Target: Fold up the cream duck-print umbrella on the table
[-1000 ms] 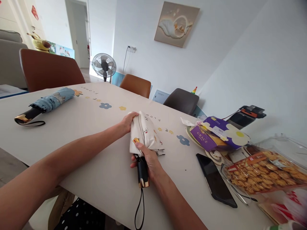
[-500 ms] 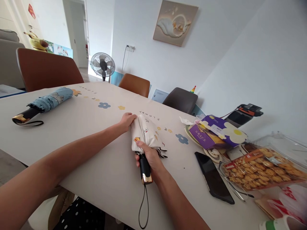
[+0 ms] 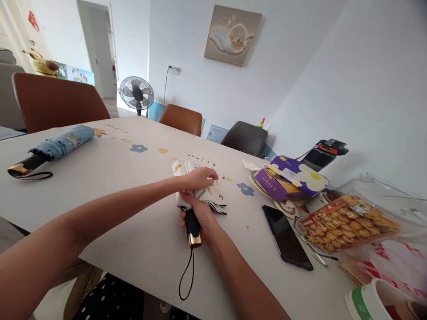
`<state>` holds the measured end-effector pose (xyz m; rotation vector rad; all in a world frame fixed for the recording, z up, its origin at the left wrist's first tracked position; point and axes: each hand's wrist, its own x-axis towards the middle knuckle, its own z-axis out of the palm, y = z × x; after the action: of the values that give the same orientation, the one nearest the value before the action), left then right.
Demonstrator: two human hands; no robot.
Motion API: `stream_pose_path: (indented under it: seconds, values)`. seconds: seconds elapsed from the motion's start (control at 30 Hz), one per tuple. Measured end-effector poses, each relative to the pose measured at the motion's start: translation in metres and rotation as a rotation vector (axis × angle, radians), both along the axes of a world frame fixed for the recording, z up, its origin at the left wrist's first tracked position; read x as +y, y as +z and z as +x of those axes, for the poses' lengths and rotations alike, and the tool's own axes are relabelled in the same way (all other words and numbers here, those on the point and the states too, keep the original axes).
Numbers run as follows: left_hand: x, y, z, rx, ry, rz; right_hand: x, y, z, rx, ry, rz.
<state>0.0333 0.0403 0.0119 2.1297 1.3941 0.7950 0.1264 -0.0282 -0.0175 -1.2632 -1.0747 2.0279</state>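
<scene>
- Head view, right hand: the right hand has its grip closed around the white umbrella, at the place where the folded cloth meets the black handle; the thumb lies along the cloth.
- Head view, left hand: the left hand lies across the upper part of the cloth, fingers bent; I cannot tell whether its grip is pinching any fabric.
- Head view, white umbrella: it sits over the near middle of the desk, folded, with small printed figures; dark-edged folds stick out to the right of the right hand. The handle points toward the person, ends in a gold-coloured cap, and a thin black strap hangs from it in a loop.
- Head view, left side: a light blue umbrella lies folded on the desk, well apart from both hands, its handle toward the near left.
- Head view, right side: a dark phone lies flat; beyond it stands a purple box, and beside it a clear pack of cookies. A white-and-green cup stands at the near right corner.
- Head view, behind: a fan and chairs stand beyond the desk.
</scene>
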Motion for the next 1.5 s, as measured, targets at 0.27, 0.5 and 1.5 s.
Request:
stream_pose_path:
  seconds: [0.27,0.5,1.5]
  values:
    - [0.025,-0.004,0.046,0.617,-0.323,-0.068,0.004,-0.011,0.003,0.135,-0.019,0.014]
    - [0.028,-0.014,0.051,0.614,-0.268,0.051,0.003,-0.009,0.000,0.138,-0.046,0.016]
    - [-0.065,-0.012,-0.086,-0.718,0.497,0.139,0.003,0.009,0.006,0.216,-0.048,-0.037]
